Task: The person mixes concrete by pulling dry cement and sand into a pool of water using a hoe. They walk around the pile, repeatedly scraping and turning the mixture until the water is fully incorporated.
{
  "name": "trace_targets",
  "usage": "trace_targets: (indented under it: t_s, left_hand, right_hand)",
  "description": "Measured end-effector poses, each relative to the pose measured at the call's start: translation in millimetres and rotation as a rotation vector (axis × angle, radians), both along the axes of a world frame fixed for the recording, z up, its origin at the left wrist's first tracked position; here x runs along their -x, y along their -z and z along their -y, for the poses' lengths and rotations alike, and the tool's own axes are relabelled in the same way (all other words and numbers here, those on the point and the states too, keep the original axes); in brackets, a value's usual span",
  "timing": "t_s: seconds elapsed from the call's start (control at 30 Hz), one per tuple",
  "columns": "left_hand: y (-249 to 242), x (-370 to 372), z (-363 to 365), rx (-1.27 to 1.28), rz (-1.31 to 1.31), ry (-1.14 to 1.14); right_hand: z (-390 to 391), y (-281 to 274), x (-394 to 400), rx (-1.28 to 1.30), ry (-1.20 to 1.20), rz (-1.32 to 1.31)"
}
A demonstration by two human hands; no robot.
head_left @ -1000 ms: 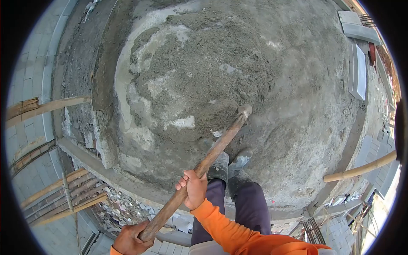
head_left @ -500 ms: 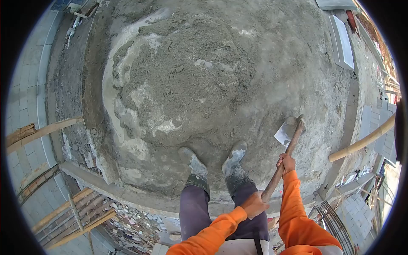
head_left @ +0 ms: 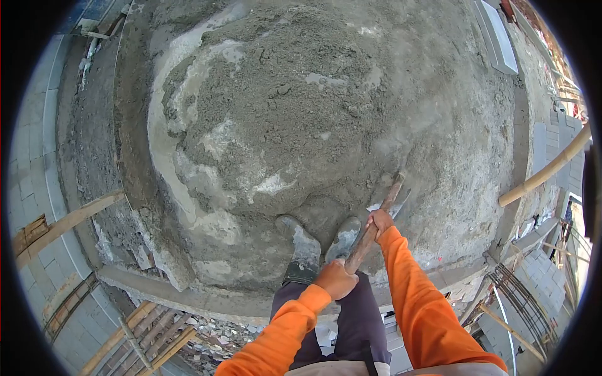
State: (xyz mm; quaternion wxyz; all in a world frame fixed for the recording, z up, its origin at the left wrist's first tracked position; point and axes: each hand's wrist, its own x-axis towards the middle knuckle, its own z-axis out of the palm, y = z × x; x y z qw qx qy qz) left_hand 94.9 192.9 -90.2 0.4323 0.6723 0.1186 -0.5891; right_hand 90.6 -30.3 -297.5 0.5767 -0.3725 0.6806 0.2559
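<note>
Big grey heap of damp sand-cement mortar (head_left: 282,106) fills the middle of the slab, pale wet slurry streaks along its left and near edge. Person stands at the near foot of the heap in grey mud-caked rubber boots (head_left: 302,245), one boot each side, toes touching the heap's skirt. Long brown wooden tool handle (head_left: 375,223) runs diagonally from the person's waist up to the heap's lower right edge. Left hand (head_left: 337,279) is clenched round the near end of the handle, just behind the boots. Right hand (head_left: 379,220) is wrapped round the handle further up, close to the head, fingers curled over it. Flat grey metal hoe blade (head_left: 392,205) sits at the far end of the handle, at the heap's lower right foot, partly hidden by the hand and dust; cannot tell if it's dug in or just touching. Both arms in orange long sleeves (head_left: 411,294). Round bamboo pole (head_left: 544,170) slants well right of the heap. Grey concrete slab pieces (head_left: 498,34) lie beyond the heap's upper right. Wooden plank (head_left: 66,222) lies well left of the heap, below the raised concrete edge (head_left: 188,299) that runs nearer than the heap.
</note>
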Motion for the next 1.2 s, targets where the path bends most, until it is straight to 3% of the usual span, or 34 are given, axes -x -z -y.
trace_targets:
  t_s: [0.13, 0.2, 0.3, 0.47, 0.53, 0.6, 0.67, 0.77, 0.87, 1.0, 1.1, 1.2]
  left_hand:
    - [-29, -19, -86, -0.088, 0.108, 0.133]
    - [-67, -41, -100, -0.104, 0.113, 0.210]
    - [-117, -58, -97, -0.125, 0.089, 0.297]
    - [-191, -74, -157, -0.090, 0.095, 0.349]
    - [-220, -65, -195, -0.201, 0.410, 0.460]
    - [-256, -74, -205, -0.484, 0.676, 0.732]
    - [-272, -86, -228, -0.638, 0.773, 0.895]
    - [-252, -92, -268, -0.667, 1.019, 0.902]
    - [-179, -88, -279, -0.508, 1.083, 0.886]
    - [-96, -49, -165, -0.170, 1.065, 0.605]
    - [-58, 13, -69, 0.001, 0.758, 0.495]
    - [-55, 53, 15, 0.212, 0.344, 0.449]
  right_hand:
    - [-118, -25, -19, -0.157, 0.129, 0.054]
    - [-141, -51, -23, -0.210, 0.205, 0.082]
    - [-146, -64, -1, -0.382, 0.547, 0.192]
    - [-208, -172, -18, -0.311, 0.654, 0.281]
    - [-240, -209, -32, -0.279, 0.671, 0.296]
    - [-268, -231, -48, -0.265, 0.752, 0.380]
    - [-293, -251, -76, -0.289, 0.835, 0.439]
    - [-300, -271, -116, -0.442, 0.842, 0.499]
    - [-267, -260, -115, -0.240, 0.879, 0.553]
    - [-135, -249, -71, 0.171, 0.714, 0.664]
    - [-36, -223, -15, 0.370, 0.582, 0.599]
    - [48, -196, 41, 0.461, 0.465, 0.438]
